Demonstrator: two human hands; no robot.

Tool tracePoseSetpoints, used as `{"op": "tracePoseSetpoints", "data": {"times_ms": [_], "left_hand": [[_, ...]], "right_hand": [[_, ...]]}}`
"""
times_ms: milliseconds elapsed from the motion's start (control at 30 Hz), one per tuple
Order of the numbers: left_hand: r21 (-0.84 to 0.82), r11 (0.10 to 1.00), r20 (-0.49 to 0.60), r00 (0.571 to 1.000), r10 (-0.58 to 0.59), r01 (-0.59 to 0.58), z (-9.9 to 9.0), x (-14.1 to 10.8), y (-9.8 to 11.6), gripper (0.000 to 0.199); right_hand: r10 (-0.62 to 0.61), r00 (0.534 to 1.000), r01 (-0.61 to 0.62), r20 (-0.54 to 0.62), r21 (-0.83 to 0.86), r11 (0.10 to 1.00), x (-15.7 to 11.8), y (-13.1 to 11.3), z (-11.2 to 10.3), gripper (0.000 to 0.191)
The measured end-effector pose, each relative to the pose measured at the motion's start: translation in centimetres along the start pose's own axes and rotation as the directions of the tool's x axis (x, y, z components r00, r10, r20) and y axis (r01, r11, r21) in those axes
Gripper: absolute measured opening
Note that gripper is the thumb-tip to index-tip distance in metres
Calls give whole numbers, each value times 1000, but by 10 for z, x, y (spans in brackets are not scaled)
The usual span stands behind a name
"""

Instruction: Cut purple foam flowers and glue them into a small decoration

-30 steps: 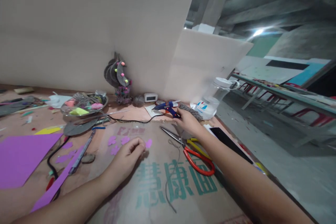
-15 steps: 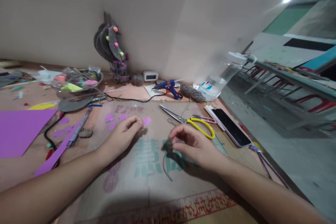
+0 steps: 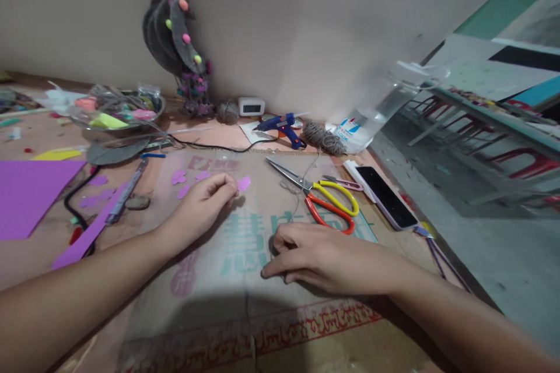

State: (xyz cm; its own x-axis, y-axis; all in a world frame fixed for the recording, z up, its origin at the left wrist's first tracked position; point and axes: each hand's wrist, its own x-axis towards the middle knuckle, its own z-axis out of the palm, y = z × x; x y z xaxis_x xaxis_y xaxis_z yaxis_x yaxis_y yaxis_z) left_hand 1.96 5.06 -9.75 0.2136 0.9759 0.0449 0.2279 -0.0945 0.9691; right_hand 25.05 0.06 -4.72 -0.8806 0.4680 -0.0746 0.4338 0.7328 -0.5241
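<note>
My left hand is pinched closed above the cardboard sheet, beside a small purple petal piece. What its fingertips hold is too small to make out. Lower and to the right, my right hand rests palm down on the cardboard, its index finger stretched out and the others curled. Whatever may be under that palm is hidden. Scissors with yellow and red handles lie just beyond it, a thin grey yarn strand beside their blades. More purple cutouts lie left of my left hand.
A blue glue gun, grey yarn and a clear bottle stand along the back. A phone lies right. Purple sheet, pen and filled metal bowl are left. A decorated grey crescent stands behind.
My right hand has turned palm down and come lower onto the cardboard, uncovering the red scissor handle. The grey strand under it no longer shows. My left hand keeps its pinch; the view has tilted down.
</note>
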Motion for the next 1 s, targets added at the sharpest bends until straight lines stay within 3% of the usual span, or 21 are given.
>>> {"op": "tracePoseSetpoints", "data": {"times_ms": [167, 267, 433, 700, 767, 900, 1000], "left_hand": [[26, 999, 24, 1000, 19, -19, 0, -1, 0, 26], [29, 999, 34, 999, 32, -33, 0, -2, -1, 27], [29, 997, 96, 993, 64, -67, 1, -3, -1, 24], [62, 996, 183, 981, 58, -71, 3, -9, -1, 23], [70, 995, 208, 977, 57, -73, 4, -11, 0, 22], [103, 990, 252, 965, 65, -94, 7, -13, 5, 20], [127, 987, 260, 964, 59, -94, 8, -14, 8, 20]], "right_hand": [[46, 998, -46, -33, 4, 999, 5, 8, 15, 15], [71, 990, -60, -125, 92, 994, 5, 8, 22, 16], [233, 910, -143, -342, 268, 953, 5, 10, 28, 11], [316, 818, -184, -482, 302, 936, 11, 15, 32, 15], [255, 800, -168, -543, 204, 964, 10, 19, 32, 10], [-9, 791, -64, -612, -98, 993, 11, 26, 31, 21], [-42, 787, -76, -616, -164, 983, 12, 27, 32, 27]]}}
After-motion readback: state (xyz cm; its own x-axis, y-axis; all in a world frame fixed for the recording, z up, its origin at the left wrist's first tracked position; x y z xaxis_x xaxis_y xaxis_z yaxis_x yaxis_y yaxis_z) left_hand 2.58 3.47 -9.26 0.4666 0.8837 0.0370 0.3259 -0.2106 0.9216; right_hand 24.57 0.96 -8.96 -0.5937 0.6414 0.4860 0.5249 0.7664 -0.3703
